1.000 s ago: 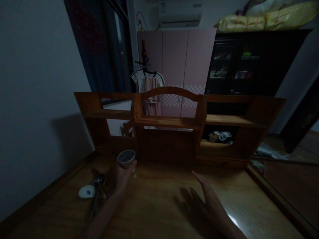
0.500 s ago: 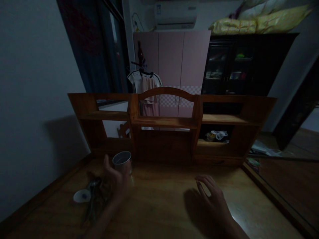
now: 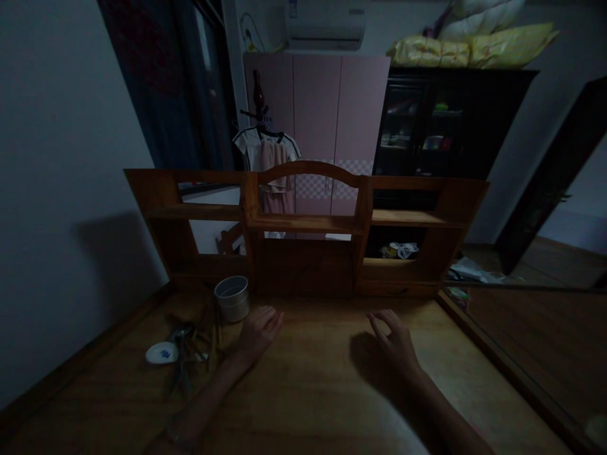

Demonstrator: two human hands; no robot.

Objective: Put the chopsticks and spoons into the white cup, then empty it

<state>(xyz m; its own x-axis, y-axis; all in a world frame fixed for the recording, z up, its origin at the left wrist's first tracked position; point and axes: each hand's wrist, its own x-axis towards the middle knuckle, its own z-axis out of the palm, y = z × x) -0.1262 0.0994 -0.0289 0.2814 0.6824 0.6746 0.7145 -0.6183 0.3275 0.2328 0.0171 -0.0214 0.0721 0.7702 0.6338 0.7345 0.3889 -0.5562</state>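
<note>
My left hand (image 3: 260,327) is above the wooden table, its fingers curled together and nothing visible in them. Just behind and left of it stands a round metal cup (image 3: 233,303), upright and apart from the hand. Further left lie a small white oval dish (image 3: 161,353) with a blue mark and a jumble of utensils (image 3: 183,360); metal ones and thin wooden sticks overlap, hard to tell apart in the dim light. Over the right half of the table, my right hand (image 3: 392,338) curves thumb and fingertips together in a loop, with no object seen between them.
A wooden shelf unit (image 3: 306,222) spans the table's far edge, with a white bag (image 3: 404,250) in its lower right opening. Raised wooden edging (image 3: 497,360) runs along the table's right side. A wall (image 3: 57,272) borders the left side.
My left hand has moved right, away from the metal cup, and its fingers have curled in. The cup stays by the shelf. My right hand keeps its curved pose; the view has shifted slightly.
</note>
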